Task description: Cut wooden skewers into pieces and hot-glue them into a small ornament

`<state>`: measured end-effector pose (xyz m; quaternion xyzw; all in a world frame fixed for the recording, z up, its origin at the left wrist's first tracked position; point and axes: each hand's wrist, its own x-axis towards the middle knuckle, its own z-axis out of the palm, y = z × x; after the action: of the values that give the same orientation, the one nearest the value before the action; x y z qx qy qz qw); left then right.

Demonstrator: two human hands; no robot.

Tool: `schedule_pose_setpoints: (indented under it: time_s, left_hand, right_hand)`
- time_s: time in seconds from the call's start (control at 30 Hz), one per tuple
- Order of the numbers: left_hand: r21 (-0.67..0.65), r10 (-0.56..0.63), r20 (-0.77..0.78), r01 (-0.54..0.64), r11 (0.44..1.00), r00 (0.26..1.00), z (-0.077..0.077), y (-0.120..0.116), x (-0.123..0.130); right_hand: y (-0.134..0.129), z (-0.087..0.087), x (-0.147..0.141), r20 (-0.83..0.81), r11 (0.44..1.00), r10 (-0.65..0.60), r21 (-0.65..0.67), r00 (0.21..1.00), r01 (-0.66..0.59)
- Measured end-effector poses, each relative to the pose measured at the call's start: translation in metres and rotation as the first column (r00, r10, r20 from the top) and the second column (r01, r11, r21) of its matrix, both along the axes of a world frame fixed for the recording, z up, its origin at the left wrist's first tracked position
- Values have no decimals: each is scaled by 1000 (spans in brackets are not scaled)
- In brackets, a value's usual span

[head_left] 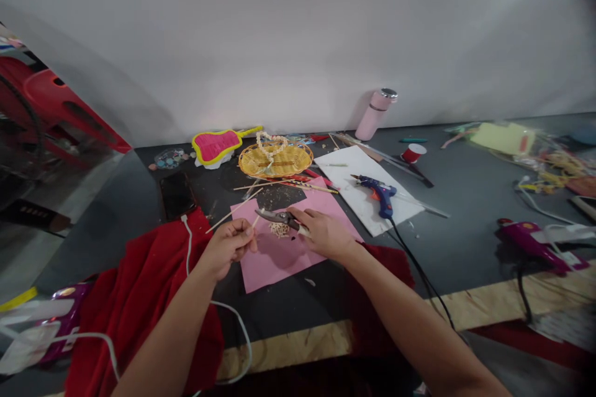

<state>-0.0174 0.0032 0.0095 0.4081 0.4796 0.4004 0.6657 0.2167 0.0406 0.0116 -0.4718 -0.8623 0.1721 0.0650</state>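
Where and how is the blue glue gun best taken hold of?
Probably by its handle, from the near side: it points that way, while the nozzle faces away to the left. The cord leaves the handle's end, so a grip higher up looks better.

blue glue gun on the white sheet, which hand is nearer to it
Right. The right hand, gripping the cutters, is left of the glue gun; the left hand is farther left, holding a thin stick.
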Motion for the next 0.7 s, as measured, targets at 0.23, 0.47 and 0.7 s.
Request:
schedule_pose_setpoints:
  time_s: [0.23, 0.47, 0.7]
  left_hand:
    - [229, 202, -267, -141, 963, 942, -8, 1, 7]
    - [445, 341, -433, -131, 886, 834, -2, -3, 7]
    - [90, 55, -93, -46, 995, 994, -4, 0, 3]
  right_hand:
    - [-1, -1, -2, 69, 998, -65, 11, 995, 65]
    - [2, -10, 2, -5, 998, 33, 60, 999, -32]
    - [8, -9, 9, -19, 996, 72, 45, 997, -71]
